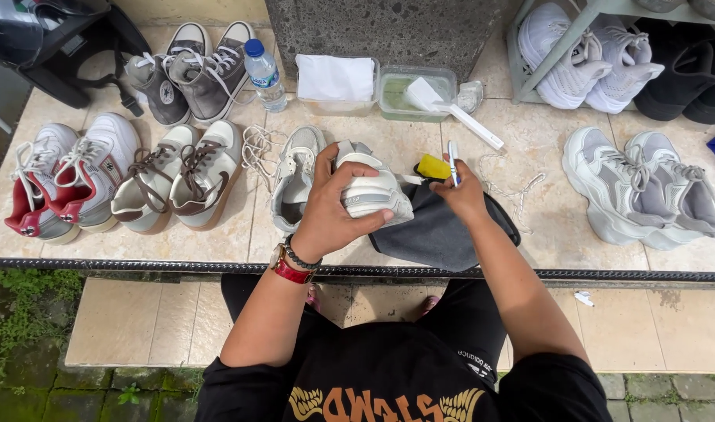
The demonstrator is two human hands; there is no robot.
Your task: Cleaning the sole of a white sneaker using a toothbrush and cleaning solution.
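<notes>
My left hand (330, 207) grips a grey and white sneaker (373, 191), held tipped on its side over a dark grey cloth (439, 230) on the tiled ledge. My right hand (463, 195) holds a small blue and white brush (453, 156) upright, just right of the shoe. A yellow sponge (433, 166) lies on the cloth between the shoe and that hand. The matching sneaker (295, 176) rests on the ledge, left of the held one. I wear a red watch and a bead bracelet on my left wrist.
Pairs of shoes line the ledge: red and white (60, 180), cream and brown (178, 176), grey high-tops (189, 70), pale grey chunky ones (643, 184). At the back stand a water bottle (264, 74), a tub of greenish liquid with a long brush (416, 94), a folded white cloth (334, 78). Loose laces (256, 148) lie nearby.
</notes>
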